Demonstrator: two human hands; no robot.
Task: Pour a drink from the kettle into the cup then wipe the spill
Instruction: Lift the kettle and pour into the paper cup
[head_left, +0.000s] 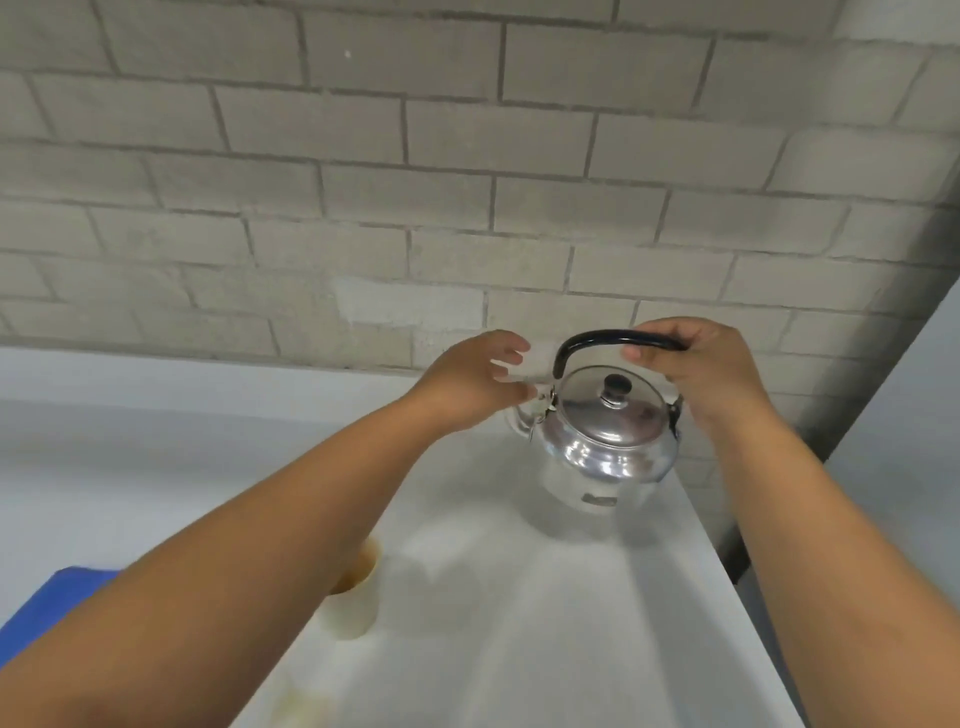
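A shiny steel kettle (602, 441) with a black knob on its lid stands upright at the far right of the white table (545, 623). My right hand (696, 369) is closed over the right end of its black arched handle. My left hand (472, 384) hovers at the kettle's left, by the spout, fingers spread and holding nothing. A cream cup (358, 597) stands nearer to me, half hidden under my left forearm, brown liquid showing inside. A yellowish spill (306, 706) lies on the table near the bottom edge.
A blue cloth (62, 592) lies at the table's left front. A grey brick wall (415, 182) rises right behind the kettle. The table's right edge (727, 571) runs close beside the kettle, with a dark gap beyond it.
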